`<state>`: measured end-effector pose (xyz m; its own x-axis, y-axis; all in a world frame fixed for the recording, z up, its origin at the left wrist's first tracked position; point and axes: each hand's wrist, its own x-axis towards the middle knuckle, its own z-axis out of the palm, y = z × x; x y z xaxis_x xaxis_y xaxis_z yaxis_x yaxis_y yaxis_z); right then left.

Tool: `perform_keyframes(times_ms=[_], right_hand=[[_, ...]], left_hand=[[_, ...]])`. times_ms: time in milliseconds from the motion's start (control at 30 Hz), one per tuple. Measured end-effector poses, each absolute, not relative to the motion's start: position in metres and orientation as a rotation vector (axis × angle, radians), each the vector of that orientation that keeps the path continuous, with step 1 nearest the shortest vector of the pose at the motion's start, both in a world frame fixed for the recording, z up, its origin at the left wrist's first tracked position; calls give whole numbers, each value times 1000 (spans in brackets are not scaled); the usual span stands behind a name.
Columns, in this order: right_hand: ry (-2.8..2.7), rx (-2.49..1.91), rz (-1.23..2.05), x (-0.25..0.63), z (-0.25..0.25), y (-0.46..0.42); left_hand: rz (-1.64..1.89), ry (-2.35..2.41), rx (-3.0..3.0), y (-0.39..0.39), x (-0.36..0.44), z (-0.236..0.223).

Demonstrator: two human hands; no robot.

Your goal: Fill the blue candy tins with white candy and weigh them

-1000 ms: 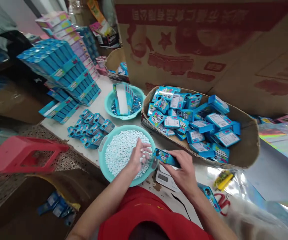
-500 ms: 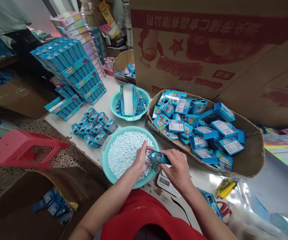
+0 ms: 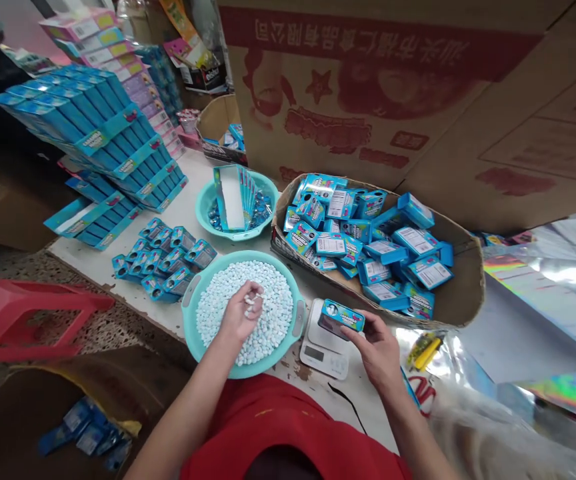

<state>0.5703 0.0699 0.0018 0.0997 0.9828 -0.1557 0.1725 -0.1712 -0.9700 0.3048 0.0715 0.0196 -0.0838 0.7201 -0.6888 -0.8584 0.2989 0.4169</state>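
Note:
My left hand (image 3: 242, 312) is over the turquoise basin (image 3: 189, 333) of small white candies (image 3: 223, 283). Its fingers are curled, and a few white candies show in them. In my right hand (image 3: 375, 347) is a small blue candy box (image 3: 341, 317), pinched between thumb and fingers. The box is above the platform of a white kitchen scale (image 3: 331, 362); whether it touches the platform I cannot tell. The digits on the scale's display are too small to read.
A cut-down cardboard box (image 3: 471, 293) holds many blue boxes. Grouped blue boxes (image 3: 161, 257) stand left of the basin. Behind are a second turquoise bowl (image 3: 203, 210) and stacked display cartons (image 3: 98, 133). Red scissors (image 3: 424, 392) lie at right; a red stool (image 3: 28, 313) is at left.
My hands have moved apart. The left went from the blue box back over the candies; the right brought the box above the scale. The whole view has shifted too.

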Motion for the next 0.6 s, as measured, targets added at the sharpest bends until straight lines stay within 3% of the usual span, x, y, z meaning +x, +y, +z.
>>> perform_keyframes(times_ms=[233,600], right_hand=[[-1039,-1569,1165,587,-52,53],[-1088,-1650,1046,605,-30,37]], left_hand=[[1199,1057,-358,74,304,11],[1132,1140,-304,67,312,16]])
